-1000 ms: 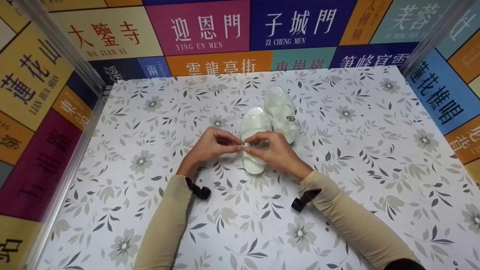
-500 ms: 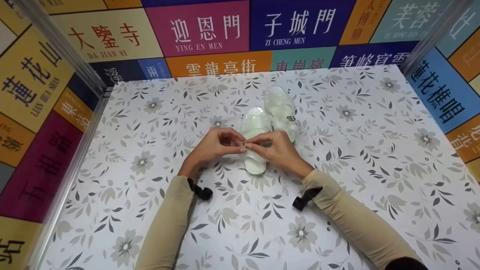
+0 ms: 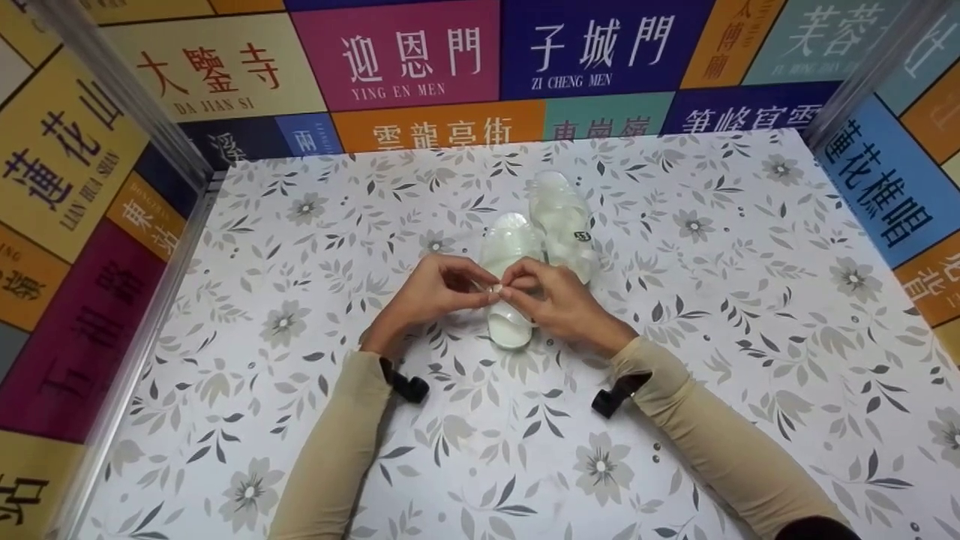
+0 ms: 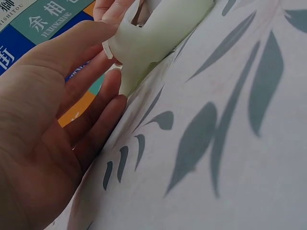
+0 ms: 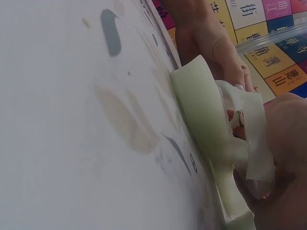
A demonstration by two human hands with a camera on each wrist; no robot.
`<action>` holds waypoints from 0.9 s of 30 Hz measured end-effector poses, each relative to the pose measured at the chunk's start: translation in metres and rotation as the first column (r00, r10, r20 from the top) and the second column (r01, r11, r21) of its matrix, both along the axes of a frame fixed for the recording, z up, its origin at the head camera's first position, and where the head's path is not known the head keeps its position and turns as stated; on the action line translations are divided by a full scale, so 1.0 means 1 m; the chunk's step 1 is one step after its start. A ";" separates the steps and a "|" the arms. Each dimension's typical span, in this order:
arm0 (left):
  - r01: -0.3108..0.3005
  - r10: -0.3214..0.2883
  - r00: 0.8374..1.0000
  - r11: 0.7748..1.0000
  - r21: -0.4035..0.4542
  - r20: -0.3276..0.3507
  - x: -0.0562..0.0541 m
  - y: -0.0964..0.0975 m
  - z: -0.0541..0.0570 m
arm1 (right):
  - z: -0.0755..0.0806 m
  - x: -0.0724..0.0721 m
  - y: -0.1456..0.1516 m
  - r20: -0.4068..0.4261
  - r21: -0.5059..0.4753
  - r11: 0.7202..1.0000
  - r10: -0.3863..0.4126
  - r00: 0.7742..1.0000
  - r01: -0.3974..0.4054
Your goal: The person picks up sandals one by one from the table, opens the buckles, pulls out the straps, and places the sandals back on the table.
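Near slipper (image 3: 511, 244) partly hidden, shiny bit (image 5: 241, 118) too small

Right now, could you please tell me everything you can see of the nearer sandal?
The nearer sandal is pale greenish white and plastic-looking, with a thick sole, glossy, translucent straps and a small metallic fitting. It lies sole-down on the patterned table, nearer the person and left of the other sandal. The left hand and right hand pinch at its strap; whether it is fastened I cannot tell.

The left hand (image 3: 421, 291) has edged rightward; so has the right hand (image 3: 568, 301).
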State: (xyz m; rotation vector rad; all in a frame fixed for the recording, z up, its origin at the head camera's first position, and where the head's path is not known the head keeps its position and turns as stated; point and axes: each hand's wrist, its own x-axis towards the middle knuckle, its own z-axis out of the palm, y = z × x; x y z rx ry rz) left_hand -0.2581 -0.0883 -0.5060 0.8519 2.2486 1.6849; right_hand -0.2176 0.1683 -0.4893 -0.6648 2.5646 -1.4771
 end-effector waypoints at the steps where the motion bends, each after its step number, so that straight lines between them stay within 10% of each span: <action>1: 0.002 -0.002 1.000 1.000 0.006 0.000 0.000 0.000 0.000 | 0.000 0.000 0.000 -0.007 -0.001 1.000 0.006 1.000 -0.006; 12: 0.009 -0.009 1.000 0.998 0.068 0.001 -0.002 0.000 -0.005 | 0.000 -0.002 -0.003 -0.033 -0.108 0.993 0.035 0.999 -0.038; 27: 0.027 -0.032 0.999 0.992 0.119 0.037 0.002 0.001 -0.006 | 0.001 0.002 0.001 -0.042 -0.007 0.999 0.046 0.998 -0.046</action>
